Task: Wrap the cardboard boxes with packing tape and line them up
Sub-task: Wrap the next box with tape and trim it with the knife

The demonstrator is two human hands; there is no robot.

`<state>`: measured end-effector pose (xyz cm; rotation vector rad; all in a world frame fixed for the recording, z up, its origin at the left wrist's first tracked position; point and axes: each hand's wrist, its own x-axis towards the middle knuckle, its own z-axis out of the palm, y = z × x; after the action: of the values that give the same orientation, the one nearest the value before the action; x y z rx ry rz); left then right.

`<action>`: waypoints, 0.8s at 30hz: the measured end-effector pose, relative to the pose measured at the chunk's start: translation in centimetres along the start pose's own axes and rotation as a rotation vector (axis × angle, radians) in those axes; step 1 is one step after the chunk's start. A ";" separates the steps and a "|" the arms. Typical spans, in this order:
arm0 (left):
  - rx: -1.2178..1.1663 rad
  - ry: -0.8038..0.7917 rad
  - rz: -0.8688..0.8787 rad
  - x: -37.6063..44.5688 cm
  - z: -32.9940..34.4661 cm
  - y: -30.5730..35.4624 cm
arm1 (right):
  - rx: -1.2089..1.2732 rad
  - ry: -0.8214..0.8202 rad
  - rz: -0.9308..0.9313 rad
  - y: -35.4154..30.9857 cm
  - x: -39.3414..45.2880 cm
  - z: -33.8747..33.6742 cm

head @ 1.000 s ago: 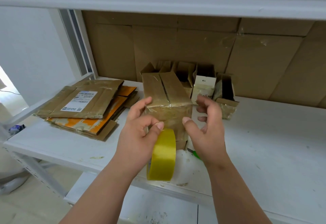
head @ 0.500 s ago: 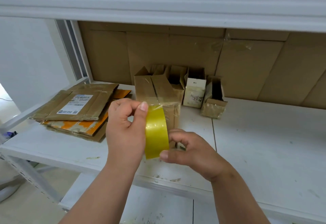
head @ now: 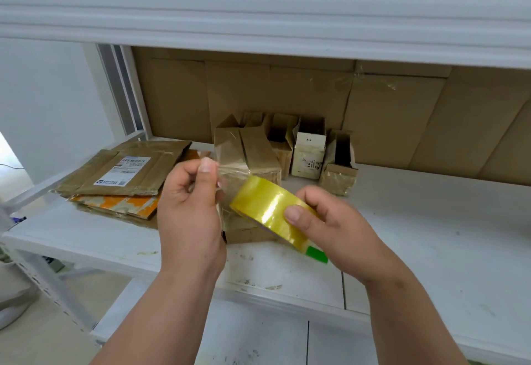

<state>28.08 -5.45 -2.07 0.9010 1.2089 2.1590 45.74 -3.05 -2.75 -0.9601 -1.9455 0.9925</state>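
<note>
Now the right hand [head: 333, 227] has taken the yellow tape roll [head: 270, 209] from the left, fingers and thumb curled round it. Left hand [head: 189, 206] pinches the peeled clear tape end [head: 227, 175]. Behind them the cardboard box [head: 247, 158] stands on the white shelf [head: 431, 235]; small boxes [head: 309, 153] line the back.

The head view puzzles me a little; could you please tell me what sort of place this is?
Probably a packing or storeroom area: a white metal shelving unit, flattened cartons with a shipping label, small cardboard boxes lined against a cardboard backing, and a packing tape roll in hand.
</note>
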 end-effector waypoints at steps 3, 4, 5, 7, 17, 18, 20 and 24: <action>-0.106 -0.020 -0.046 0.4 0.3 1.0 | -0.096 0.134 0.038 0.0 0.0 -0.4; -0.132 -0.039 -0.071 0.4 0.3 1.1 | -0.090 0.169 0.053 -0.1 0.0 -0.3; -0.146 -0.057 -0.096 0.4 0.2 1.2 | -0.066 0.195 0.069 -0.2 -0.1 -0.3; -0.158 -0.074 -0.148 0.4 -0.1 1.0 | -0.035 0.220 0.111 -0.6 -0.2 -0.2; -0.112 -0.096 -0.244 1.9 -1.8 0.6 | -0.002 0.146 0.149 -1.4 -0.3 -0.8; -0.101 -0.106 -0.259 2.2 -1.9 0.7 | -0.011 0.140 0.145 -1.5 -0.2 -0.9; -0.075 -0.128 -0.277 2.6 -2.3 0.8 | -0.035 0.136 0.129 -1.8 0.0 -0.8; -0.013 -0.174 -0.269 3.5 -2.4 1.0 | -0.080 0.135 0.116 -2.3 0.5 -1.0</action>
<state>23.89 -4.82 -1.09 0.8483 1.1567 1.8351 45.69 -3.26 -0.24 -1.1660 -1.8465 0.8946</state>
